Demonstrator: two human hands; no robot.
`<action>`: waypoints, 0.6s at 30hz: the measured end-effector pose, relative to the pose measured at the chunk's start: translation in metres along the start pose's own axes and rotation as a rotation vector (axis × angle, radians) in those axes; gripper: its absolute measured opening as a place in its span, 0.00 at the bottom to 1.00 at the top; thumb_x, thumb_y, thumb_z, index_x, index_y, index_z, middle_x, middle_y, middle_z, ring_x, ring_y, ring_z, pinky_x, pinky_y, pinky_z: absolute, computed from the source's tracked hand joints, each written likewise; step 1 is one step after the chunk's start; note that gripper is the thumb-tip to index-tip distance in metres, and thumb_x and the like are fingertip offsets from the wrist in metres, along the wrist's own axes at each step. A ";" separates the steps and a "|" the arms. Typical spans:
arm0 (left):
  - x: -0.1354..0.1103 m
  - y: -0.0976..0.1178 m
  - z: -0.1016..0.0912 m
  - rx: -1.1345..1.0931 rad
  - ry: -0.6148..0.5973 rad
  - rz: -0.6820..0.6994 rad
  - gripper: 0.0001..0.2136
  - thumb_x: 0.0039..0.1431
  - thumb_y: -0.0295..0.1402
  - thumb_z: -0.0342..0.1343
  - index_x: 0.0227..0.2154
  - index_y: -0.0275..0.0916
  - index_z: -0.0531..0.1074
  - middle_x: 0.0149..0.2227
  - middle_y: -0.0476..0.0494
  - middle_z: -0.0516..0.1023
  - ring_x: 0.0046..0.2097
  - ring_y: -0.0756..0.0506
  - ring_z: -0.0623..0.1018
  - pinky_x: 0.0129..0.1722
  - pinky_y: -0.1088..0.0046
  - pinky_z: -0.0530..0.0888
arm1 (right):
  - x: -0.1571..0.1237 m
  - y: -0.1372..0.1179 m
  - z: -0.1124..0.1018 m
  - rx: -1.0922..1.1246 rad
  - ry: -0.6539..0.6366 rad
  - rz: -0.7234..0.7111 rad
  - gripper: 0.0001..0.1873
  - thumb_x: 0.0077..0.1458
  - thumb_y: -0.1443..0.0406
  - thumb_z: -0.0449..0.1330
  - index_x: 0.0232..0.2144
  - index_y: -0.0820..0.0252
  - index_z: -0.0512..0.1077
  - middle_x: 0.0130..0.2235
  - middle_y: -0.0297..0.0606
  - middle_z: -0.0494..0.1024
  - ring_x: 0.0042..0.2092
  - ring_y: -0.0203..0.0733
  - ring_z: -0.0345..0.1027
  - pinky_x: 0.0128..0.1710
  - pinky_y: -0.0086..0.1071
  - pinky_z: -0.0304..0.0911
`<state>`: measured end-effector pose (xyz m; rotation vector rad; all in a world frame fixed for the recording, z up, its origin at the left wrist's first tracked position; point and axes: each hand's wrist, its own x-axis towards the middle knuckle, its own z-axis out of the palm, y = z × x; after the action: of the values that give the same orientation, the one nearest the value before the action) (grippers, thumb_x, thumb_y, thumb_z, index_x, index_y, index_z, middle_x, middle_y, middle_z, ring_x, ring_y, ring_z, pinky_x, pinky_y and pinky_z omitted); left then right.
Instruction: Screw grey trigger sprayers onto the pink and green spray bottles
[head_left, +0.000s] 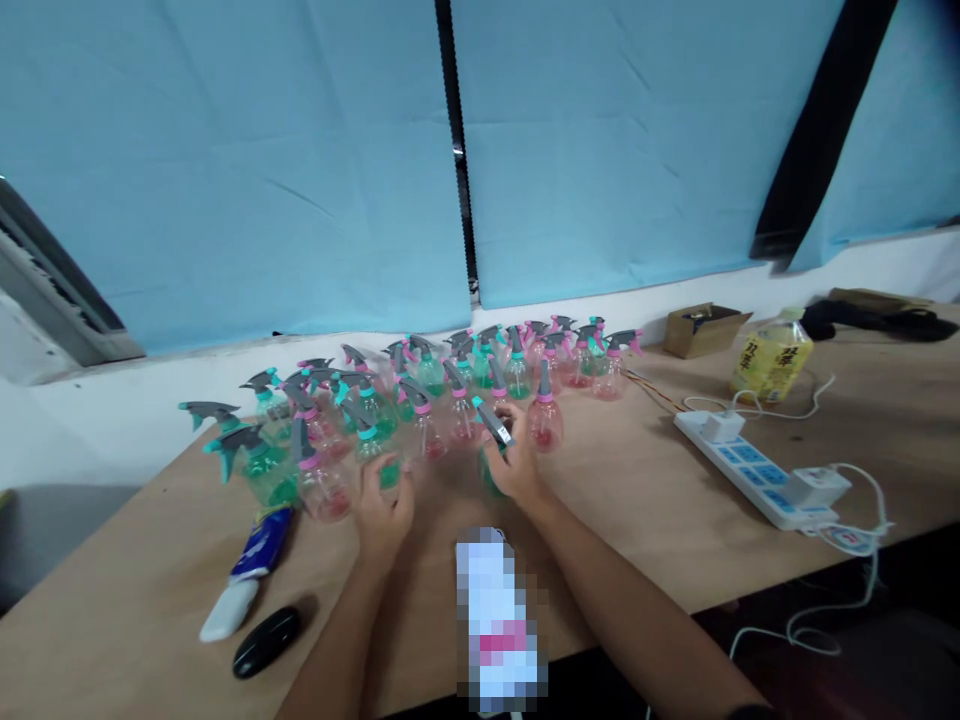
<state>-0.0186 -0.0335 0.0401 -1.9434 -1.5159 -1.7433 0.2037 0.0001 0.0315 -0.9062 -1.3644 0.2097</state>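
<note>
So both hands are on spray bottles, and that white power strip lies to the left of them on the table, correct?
Not quite: the head view shows the power strip to the right of the left hand and right hand, not left. Both hands do rest on spray bottles.

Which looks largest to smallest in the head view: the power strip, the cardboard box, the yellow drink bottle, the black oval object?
1. Power strip, clearly the longest.
2. and 3. Cardboard box and yellow drink bottle: alike, so unranked.
4. Black oval object looks smallest, though it lies nearer the camera, so this is unsure.
</note>
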 end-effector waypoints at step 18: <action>0.034 -0.020 -0.037 0.197 0.547 -0.124 0.42 0.60 0.31 0.56 0.69 0.35 0.36 0.71 0.19 0.41 0.71 0.33 0.55 0.65 0.48 0.62 | 0.039 0.014 -0.070 -0.476 0.291 0.059 0.21 0.53 0.63 0.55 0.49 0.59 0.73 0.46 0.45 0.81 0.47 0.51 0.73 0.53 0.45 0.59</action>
<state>-0.0643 -0.0285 0.0696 -1.1674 -1.5420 -1.8788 0.2814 0.0029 0.0563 -1.3171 -1.1322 -0.2078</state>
